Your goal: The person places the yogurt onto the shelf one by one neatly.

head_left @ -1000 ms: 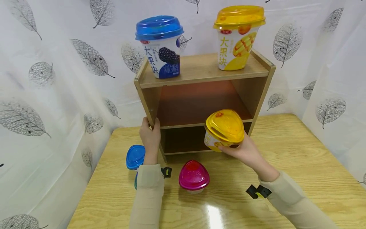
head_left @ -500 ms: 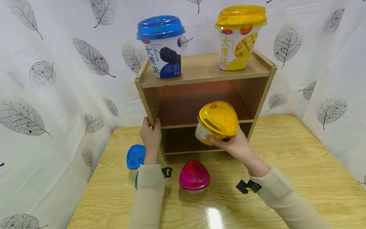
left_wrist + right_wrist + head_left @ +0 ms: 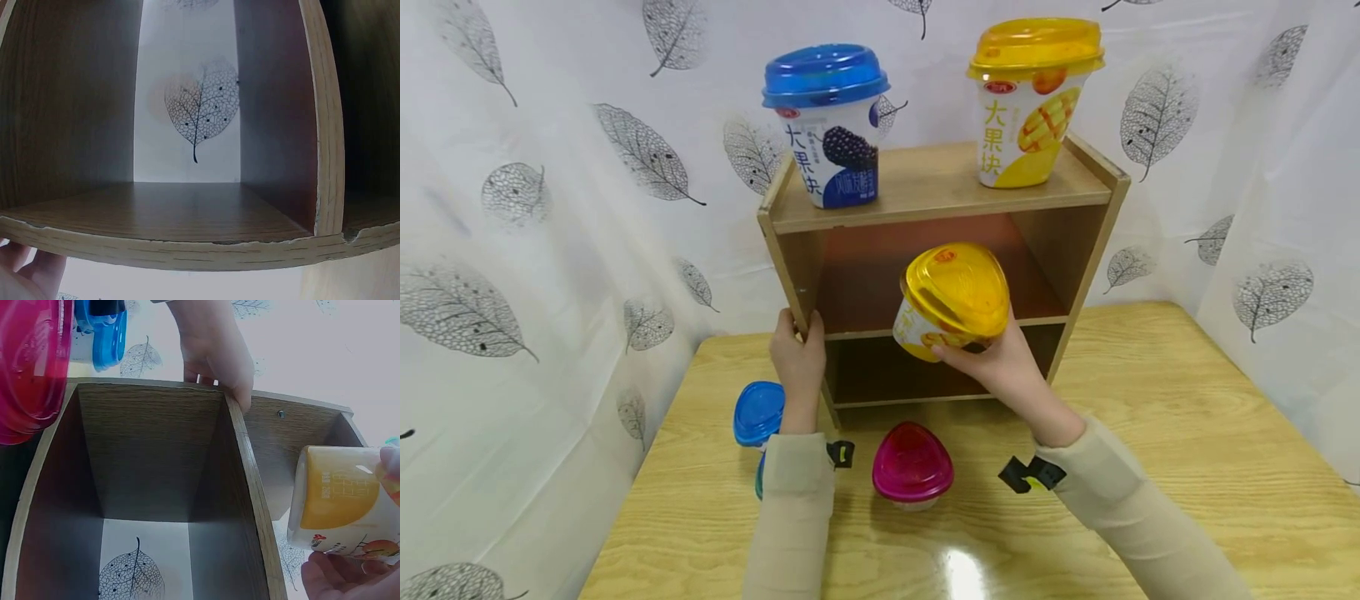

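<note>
My right hand (image 3: 1011, 375) grips a yellow-lidded yogurt cup (image 3: 955, 292), which tilts leftward in front of the wooden shelf's middle opening. In the right wrist view the cup's white and yellow side (image 3: 340, 506) shows, with fingers under and over it. My left hand (image 3: 799, 362) holds the front edge of the left side panel (image 3: 786, 267) of the shelf, thumb inside. That same hand (image 3: 37, 275) shows only partly at the lower left of the left wrist view. On the shelf's top board (image 3: 925, 171) stand a blue-lidded blackberry yogurt cup (image 3: 827, 125) and another yellow-lidded cup (image 3: 1033, 104).
A pink-lidded cup (image 3: 913, 462) stands on the wooden table (image 3: 1157, 400) before the shelf. Beside my left forearm is a blue-lidded cup (image 3: 758, 412), with a teal lid (image 3: 760, 477) mostly hidden by the sleeve. A leaf-patterned curtain (image 3: 572, 275) hangs behind.
My right hand has carried the yellow-lidded yogurt cup up and to the left, from the lower right of the shelf to its middle opening. The left hand keeps its hold on the side panel.
</note>
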